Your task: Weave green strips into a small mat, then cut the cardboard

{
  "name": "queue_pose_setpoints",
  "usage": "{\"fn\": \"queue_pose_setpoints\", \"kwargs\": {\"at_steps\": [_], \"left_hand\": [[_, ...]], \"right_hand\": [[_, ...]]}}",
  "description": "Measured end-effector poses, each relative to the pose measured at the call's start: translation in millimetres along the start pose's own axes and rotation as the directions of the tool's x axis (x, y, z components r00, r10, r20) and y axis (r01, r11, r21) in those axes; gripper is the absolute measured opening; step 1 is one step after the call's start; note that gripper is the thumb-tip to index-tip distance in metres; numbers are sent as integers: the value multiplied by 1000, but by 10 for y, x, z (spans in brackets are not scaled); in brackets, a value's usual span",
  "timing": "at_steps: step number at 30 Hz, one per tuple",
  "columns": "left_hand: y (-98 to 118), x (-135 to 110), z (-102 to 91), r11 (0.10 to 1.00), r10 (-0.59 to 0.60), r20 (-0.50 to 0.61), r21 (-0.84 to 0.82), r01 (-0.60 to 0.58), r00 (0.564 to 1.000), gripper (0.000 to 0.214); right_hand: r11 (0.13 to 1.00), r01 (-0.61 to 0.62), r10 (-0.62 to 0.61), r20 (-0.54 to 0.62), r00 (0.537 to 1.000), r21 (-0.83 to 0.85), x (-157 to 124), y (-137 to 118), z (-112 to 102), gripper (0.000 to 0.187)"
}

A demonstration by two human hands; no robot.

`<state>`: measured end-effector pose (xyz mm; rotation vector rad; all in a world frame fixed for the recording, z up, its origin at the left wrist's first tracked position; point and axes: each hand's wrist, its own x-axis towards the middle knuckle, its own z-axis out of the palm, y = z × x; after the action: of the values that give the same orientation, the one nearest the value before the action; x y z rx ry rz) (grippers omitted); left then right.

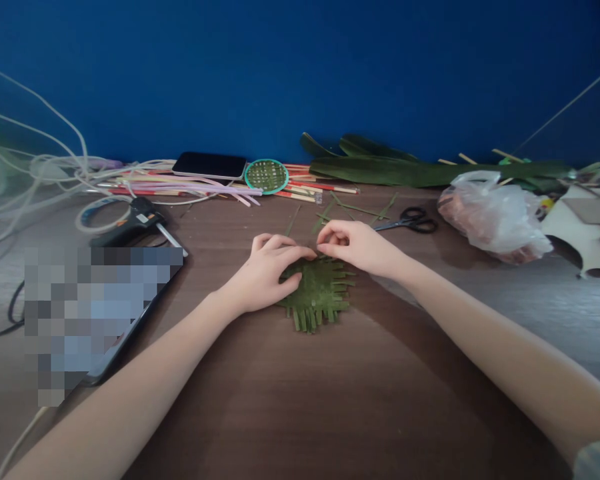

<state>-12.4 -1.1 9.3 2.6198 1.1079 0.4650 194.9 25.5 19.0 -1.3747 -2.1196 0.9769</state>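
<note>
A small mat woven from green leaf strips (321, 297) lies flat on the brown table (330, 400), with loose strip ends sticking out at its near and right sides. My left hand (266, 275) rests on the mat's left part, its fingers curled and pressing down on the weave. My right hand (357, 248) is at the mat's far edge, fingertips pinched together on a strip end there. The two hands' fingertips almost meet above the mat.
Black scissors (410, 220) lie just right of my right hand. Long green leaves (420, 170) and a plastic bag (495, 217) are at the back right. A phone (210, 165), a round woven disc (267, 176), coloured sticks, cables, a glue gun (130, 223) and a tablet (100, 313) sit to the left.
</note>
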Motion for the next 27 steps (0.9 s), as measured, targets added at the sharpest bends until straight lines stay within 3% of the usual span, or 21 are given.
{"fn": "queue_pose_setpoints", "kwargs": {"at_steps": [4, 11, 18, 27], "left_hand": [[-1, 1, -3, 1000, 3, 1, -12, -3, 1000, 36], [1, 5, -17, 997, 10, 50, -71, -7, 999, 41], [-1, 5, -35, 996, 15, 45, -89, -11, 999, 35], [3, -9, -14, 998, 58, 35, -34, -57, 998, 37]], "right_hand": [[996, -16, 17, 5, 1000, -93, -4, -12, -7, 8], [986, -34, 36, 8, 999, -163, -6, 13, 8, 11], [990, -104, 109, 42, 993, -93, -10, 8, -103, 16], [996, -82, 84, 83, 993, -34, -9, 14, -85, 10]]}}
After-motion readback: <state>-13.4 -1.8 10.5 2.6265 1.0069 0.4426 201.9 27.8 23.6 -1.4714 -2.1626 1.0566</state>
